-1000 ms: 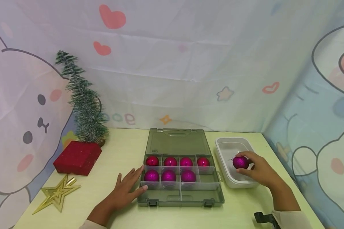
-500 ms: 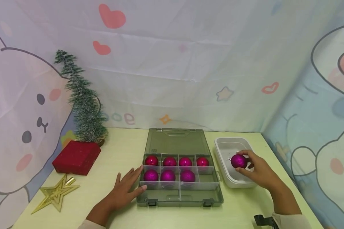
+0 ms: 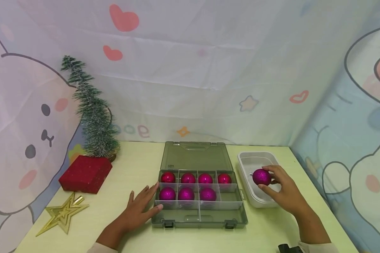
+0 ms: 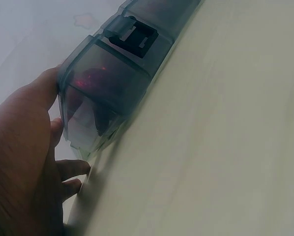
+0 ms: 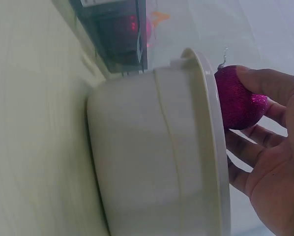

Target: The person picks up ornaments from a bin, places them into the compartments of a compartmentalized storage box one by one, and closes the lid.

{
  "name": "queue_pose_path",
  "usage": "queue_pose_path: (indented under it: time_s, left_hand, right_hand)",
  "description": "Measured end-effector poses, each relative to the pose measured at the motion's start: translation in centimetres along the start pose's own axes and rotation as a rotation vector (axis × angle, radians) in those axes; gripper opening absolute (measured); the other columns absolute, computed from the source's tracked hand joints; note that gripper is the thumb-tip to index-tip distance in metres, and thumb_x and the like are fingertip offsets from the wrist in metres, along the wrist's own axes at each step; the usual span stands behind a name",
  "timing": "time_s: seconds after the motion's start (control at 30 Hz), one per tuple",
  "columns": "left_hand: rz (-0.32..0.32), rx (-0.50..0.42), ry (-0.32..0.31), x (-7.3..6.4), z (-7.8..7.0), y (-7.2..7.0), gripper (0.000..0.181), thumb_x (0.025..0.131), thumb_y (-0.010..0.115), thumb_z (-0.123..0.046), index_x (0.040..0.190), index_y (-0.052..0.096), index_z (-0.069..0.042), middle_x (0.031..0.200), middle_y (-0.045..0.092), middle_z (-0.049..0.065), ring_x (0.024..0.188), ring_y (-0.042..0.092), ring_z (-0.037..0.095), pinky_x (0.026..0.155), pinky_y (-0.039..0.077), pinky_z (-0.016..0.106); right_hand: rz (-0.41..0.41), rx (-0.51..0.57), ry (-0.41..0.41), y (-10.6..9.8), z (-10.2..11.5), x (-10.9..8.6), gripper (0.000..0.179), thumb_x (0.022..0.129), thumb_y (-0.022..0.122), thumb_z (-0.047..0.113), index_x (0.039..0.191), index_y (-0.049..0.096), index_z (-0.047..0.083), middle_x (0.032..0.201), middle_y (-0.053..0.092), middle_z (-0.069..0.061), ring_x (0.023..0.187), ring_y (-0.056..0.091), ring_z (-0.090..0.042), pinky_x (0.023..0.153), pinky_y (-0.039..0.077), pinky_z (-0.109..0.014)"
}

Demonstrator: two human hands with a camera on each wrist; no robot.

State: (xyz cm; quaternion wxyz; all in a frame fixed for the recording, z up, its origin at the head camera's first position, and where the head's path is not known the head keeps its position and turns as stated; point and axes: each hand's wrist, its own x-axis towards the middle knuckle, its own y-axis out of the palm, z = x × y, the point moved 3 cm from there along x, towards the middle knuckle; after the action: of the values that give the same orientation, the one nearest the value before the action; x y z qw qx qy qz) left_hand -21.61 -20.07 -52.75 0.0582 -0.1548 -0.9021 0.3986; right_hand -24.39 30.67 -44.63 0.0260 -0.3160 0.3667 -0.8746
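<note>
Your right hand [image 3: 285,191] pinches a glitter ball [image 3: 261,176] over the white tub [image 3: 245,165], just right of the case [image 3: 196,219]. Your left hand [image 3: 139,207] lies flat and relaxed against the case's left wall, holding nothing.

The pale yellow-green table [image 3: 139,165] carries an open grey case [image 3: 199,218] at its middle, lid laid flat toward the back. Just right of the case stands a white tub [image 3: 245,175]. At the back left a small frosted tree [image 3: 93,112] stands, with a red box [image 3: 85,174] touching its front. A gold star [image 3: 62,214] lies near the left front edge.
</note>
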Motion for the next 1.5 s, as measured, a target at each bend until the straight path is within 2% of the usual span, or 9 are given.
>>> queue_pose_path:
  time_s: [0.2, 0.47, 0.7, 0.93, 1.0, 1.1, 1.2, 1.37, 1.5]
  left_hand:
    - [-0.005, -0.004, 0.005, 0.0, 0.1, 0.1, 0.083, 0.109, 0.06, -0.054, 0.177, 0.02, -0.028, 0.181, 0.03, 0.012, 0.17, 0.014, 0.049, 0.123, -0.016, 0.085]
    - [-0.014, -0.006, 0.004, 0.0, 0.4, 0.1, 0.083, 0.109, 0.061, -0.054, 0.177, 0.021, -0.029, 0.181, 0.03, 0.012, 0.17, 0.015, 0.049, 0.123, -0.015, 0.085]
    - [-0.011, 0.002, 0.006, 0.0, 0.4, 0.1, 0.083, 0.109, 0.06, -0.054, 0.177, 0.02, -0.029, 0.181, 0.031, 0.012, 0.17, 0.015, 0.049, 0.123, -0.015, 0.085]
    - [-0.015, 0.009, 0.007, 0.1, 0.4, 0.1, 0.083, 0.109, 0.06, -0.054, 0.177, 0.02, -0.029, 0.181, 0.031, 0.012, 0.17, 0.015, 0.048, 0.123, -0.015, 0.084]
    - [-0.015, 0.012, 0.006, 0.1, 0.4, 0.1, 0.083, 0.109, 0.059, -0.054, 0.177, 0.02, -0.029, 0.181, 0.031, 0.012, 0.17, 0.015, 0.048, 0.123, -0.015, 0.084]
    - [-0.014, 0.015, 0.006, 0.1, 0.4, 0.1, 0.083, 0.109, 0.059, -0.054, 0.177, 0.02, -0.028, 0.181, 0.031, 0.012, 0.17, 0.016, 0.048, 0.123, -0.014, 0.085]
    - [-0.013, 0.011, 0.006, 0.0, 0.3, 0.2, 0.083, 0.109, 0.06, -0.054, 0.177, 0.02, -0.028, 0.181, 0.031, 0.012, 0.17, 0.016, 0.048, 0.123, -0.014, 0.085]
    - [-0.018, 0.014, 0.011, 0.1, 0.3, 0.2, 0.083, 0.109, 0.06, -0.054, 0.177, 0.02, -0.028, 0.181, 0.031, 0.011, 0.17, 0.017, 0.048, 0.123, -0.014, 0.085]
    - [-0.015, 0.014, 0.009, 0.1, 0.2, 0.2, 0.083, 0.109, 0.06, -0.054, 0.177, 0.02, -0.027, 0.181, 0.031, 0.012, 0.17, 0.017, 0.048, 0.123, -0.014, 0.085]
  right_hand:
    - [-0.029, 0.021, -0.018, 1.0, 0.5, -0.1, 0.061, 0.087, 0.088, -0.004, 0.141, 0.061, -0.004, 0.13, 0.071, -0.014, 0.119, 0.056, 0.014, 0.092, 0.05, -0.008]
    - [-0.034, -0.004, -0.059, 2.0, 1.1, -0.1, 0.06, 0.085, 0.09, -0.003, 0.139, 0.067, 0.005, 0.132, 0.073, -0.01, 0.122, 0.057, 0.008, 0.093, 0.051, -0.014]
    - [-0.053, 0.016, -0.126, 2.8, 2.0, -0.1, 0.06, 0.084, 0.088, -0.009, 0.139, 0.068, 0.003, 0.136, 0.063, -0.012, 0.124, 0.056, 0.001, 0.097, 0.047, -0.007]
    - [0.009, -0.055, -0.105, 3.8, 2.4, -0.4, 0.061, 0.088, 0.088, 0.0, 0.144, 0.066, 0.009, 0.137, 0.067, -0.007, 0.129, 0.061, -0.009, 0.112, 0.035, 0.0]
    - [0.028, -0.09, -0.099, 4.2, 2.5, -0.5, 0.061, 0.09, 0.087, 0.003, 0.146, 0.065, 0.009, 0.141, 0.067, -0.007, 0.132, 0.063, -0.017, 0.115, 0.037, -0.006]
    - [0.046, -0.133, -0.097, 4.8, 2.7, -0.7, 0.061, 0.091, 0.086, 0.005, 0.148, 0.063, 0.009, 0.145, 0.068, -0.008, 0.136, 0.062, -0.027, 0.115, 0.044, -0.028]
    - [0.056, -0.152, -0.116, 5.2, 3.0, -0.8, 0.062, 0.091, 0.085, 0.004, 0.149, 0.062, 0.009, 0.147, 0.068, -0.01, 0.138, 0.06, -0.031, 0.106, 0.041, -0.046]
    - [0.051, -0.193, -0.193, 5.6, 3.7, -1.0, 0.064, 0.089, 0.084, 0.0, 0.149, 0.063, 0.007, 0.147, 0.069, -0.011, 0.136, 0.061, -0.032, 0.102, 0.038, -0.044]
    - [0.076, -0.215, -0.206, 5.9, 3.8, -1.0, 0.063, 0.089, 0.085, 0.001, 0.148, 0.064, 0.006, 0.149, 0.069, -0.01, 0.135, 0.063, -0.03, 0.104, 0.039, -0.038]
